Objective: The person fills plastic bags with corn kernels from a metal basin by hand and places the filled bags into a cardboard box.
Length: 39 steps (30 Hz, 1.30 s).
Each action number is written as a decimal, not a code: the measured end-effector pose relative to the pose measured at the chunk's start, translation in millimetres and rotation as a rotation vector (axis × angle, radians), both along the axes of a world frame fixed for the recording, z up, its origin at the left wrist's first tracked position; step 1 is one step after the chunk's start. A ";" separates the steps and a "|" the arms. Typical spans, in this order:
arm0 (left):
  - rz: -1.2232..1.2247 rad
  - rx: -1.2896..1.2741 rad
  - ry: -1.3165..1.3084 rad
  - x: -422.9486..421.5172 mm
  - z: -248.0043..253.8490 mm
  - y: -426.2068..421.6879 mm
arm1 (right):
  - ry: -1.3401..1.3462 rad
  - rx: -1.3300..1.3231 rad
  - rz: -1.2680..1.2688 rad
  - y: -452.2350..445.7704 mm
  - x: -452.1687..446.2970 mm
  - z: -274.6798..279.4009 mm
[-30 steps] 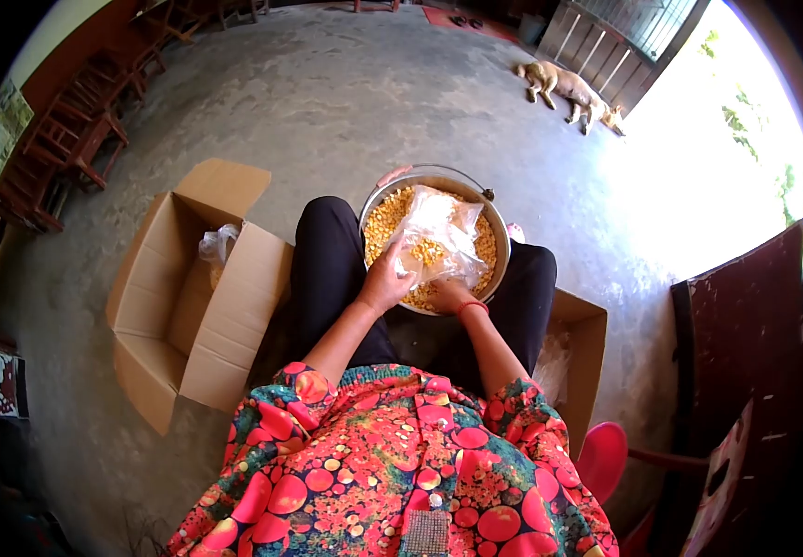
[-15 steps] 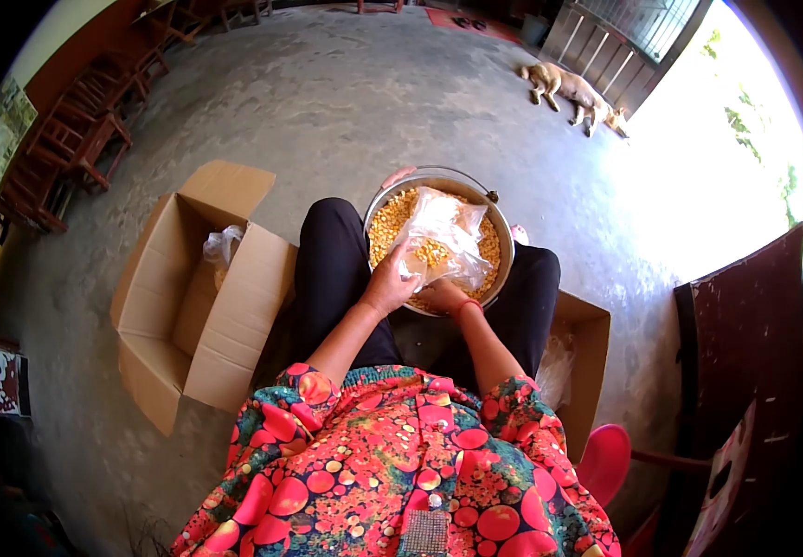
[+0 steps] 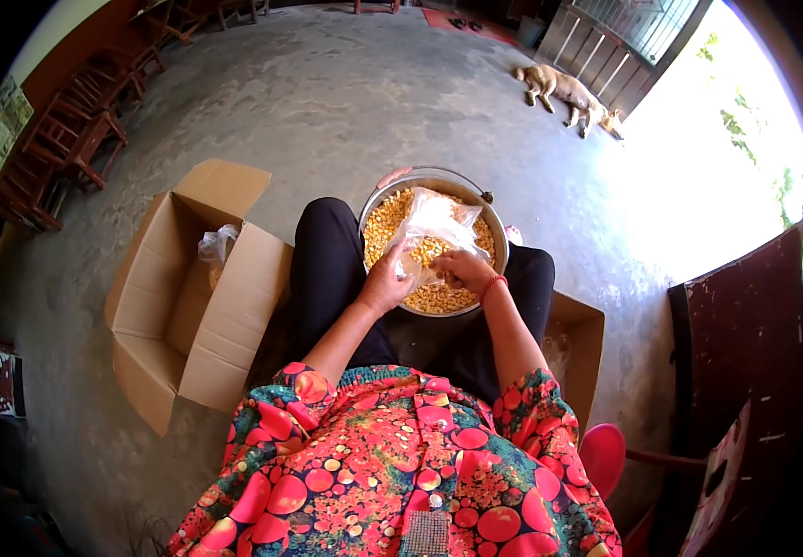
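A metal pail (image 3: 505, 243) full of yellow corn kernels (image 3: 383, 223) stands between my knees. Over the corn lies a clear plastic bag (image 3: 436, 215) with some kernels inside. My left hand (image 3: 385, 282) grips the near left edge of the bag's mouth, thumb on top. At the right side of that mouth is my right hand (image 3: 467, 270), palm down with curled fingers, and kernels show by its fingertips. How many kernels it holds is hidden.
An open cardboard box (image 3: 234, 316) on the left holds a tied plastic bag (image 3: 218, 246). Another box (image 3: 587, 339) with plastic bags stands by my right leg. A dog (image 3: 568, 95) lies near the doorway. Wooden chairs (image 3: 86, 139) line the left wall.
My right hand has risen from the corn at the pail's near edge up to the bag's mouth. My left hand keeps its grip on the bag.
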<state>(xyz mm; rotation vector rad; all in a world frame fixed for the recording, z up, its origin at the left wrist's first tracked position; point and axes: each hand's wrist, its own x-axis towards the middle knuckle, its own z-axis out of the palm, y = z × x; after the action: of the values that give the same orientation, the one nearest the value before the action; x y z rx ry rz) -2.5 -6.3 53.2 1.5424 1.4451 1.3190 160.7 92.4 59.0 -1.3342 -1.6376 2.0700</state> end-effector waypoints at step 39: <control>-0.017 0.026 0.052 -2.2 0.0 0.8 | -0.359 0.536 0.257 -33.1 -16.4 -68.8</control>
<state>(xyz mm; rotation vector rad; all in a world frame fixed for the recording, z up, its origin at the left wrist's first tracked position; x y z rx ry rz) -4.7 -5.4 53.1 1.6135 1.4492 1.3015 144.3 59.2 -9.8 -1.4001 -2.4031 1.3746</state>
